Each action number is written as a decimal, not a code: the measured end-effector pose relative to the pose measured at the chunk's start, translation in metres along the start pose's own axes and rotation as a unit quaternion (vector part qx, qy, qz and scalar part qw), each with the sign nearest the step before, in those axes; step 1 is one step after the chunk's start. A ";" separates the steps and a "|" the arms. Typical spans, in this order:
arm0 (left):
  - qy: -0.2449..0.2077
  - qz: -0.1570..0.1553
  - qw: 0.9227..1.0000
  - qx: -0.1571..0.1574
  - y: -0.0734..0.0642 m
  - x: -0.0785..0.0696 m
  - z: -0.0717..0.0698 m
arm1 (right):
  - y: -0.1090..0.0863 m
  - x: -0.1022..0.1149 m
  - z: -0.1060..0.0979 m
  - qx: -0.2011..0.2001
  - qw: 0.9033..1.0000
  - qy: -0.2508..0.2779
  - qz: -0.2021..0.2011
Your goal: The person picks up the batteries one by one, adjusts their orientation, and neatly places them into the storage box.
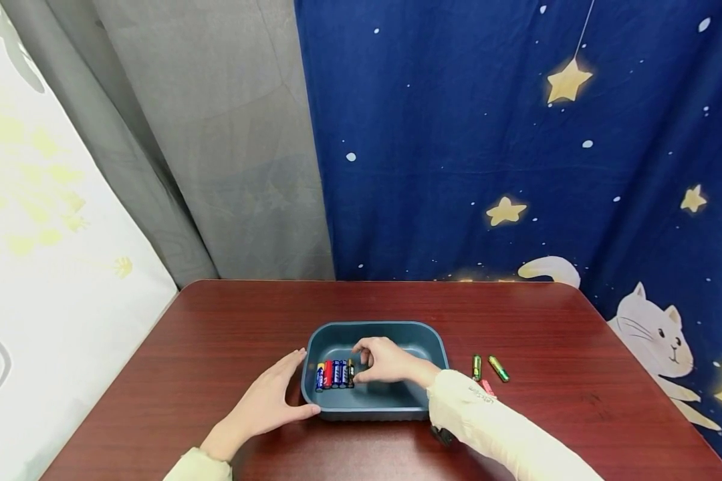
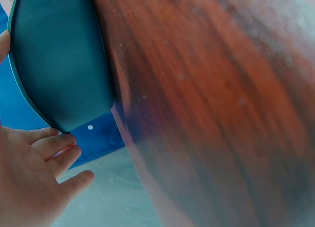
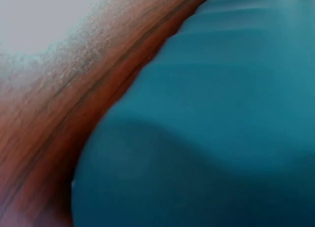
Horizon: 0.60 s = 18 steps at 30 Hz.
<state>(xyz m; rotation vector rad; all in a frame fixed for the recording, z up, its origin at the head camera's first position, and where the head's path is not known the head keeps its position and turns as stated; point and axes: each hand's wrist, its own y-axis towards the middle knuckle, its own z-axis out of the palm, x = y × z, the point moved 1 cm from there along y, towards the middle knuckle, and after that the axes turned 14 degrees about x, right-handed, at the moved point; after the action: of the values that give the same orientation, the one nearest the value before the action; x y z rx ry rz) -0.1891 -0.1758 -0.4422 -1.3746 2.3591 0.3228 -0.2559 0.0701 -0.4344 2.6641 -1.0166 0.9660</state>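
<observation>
A dark teal plastic bin [image 1: 373, 403] sits on the table, with a row of AA-size batteries [image 1: 335, 374] lying side by side at its left end. Blue, red and black wrappers show among them. My left hand [image 1: 269, 394] rests against the bin's left side with fingers extended; in the left wrist view its fingertips touch the rim. Inside the bin, my right hand [image 1: 385, 361] has bent fingers right beside the black battery [image 1: 350, 373] at the row's right end. Whether it grips that battery cannot be told. The right wrist view shows only the bin's outer wall [image 3: 206, 113].
Right of the bin lie two green-and-gold batteries [image 1: 498, 369] and a red one [image 1: 487, 387], partly hidden by the right sleeve. A small dark object [image 1: 441, 435] shows under that sleeve. Curtains [image 1: 433, 133] hang behind the brown table [image 1: 241, 314].
</observation>
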 end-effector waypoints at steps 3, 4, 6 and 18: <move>-0.002 -0.004 1.000 0.002 0.000 -0.001 0.000 | -0.008 0.002 -0.006 -0.001 1.000 0.017 -0.002; -0.002 -0.004 1.000 0.002 0.000 -0.001 0.000 | -0.011 0.003 -0.007 -0.002 1.000 0.018 -0.001; 0.000 -0.004 1.000 0.002 -0.001 -0.001 -0.001 | -0.017 0.003 -0.011 -0.007 1.000 0.024 -0.005; 0.012 0.002 1.000 -0.002 0.000 0.000 -0.001 | -0.061 -0.003 -0.036 -0.078 0.995 0.059 -0.034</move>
<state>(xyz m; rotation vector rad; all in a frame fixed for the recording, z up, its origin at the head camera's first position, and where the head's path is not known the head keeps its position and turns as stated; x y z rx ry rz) -0.1890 -0.1766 -0.4410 -1.3831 2.3829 0.3144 -0.2377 0.1300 -0.4014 2.4682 -0.9288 0.9743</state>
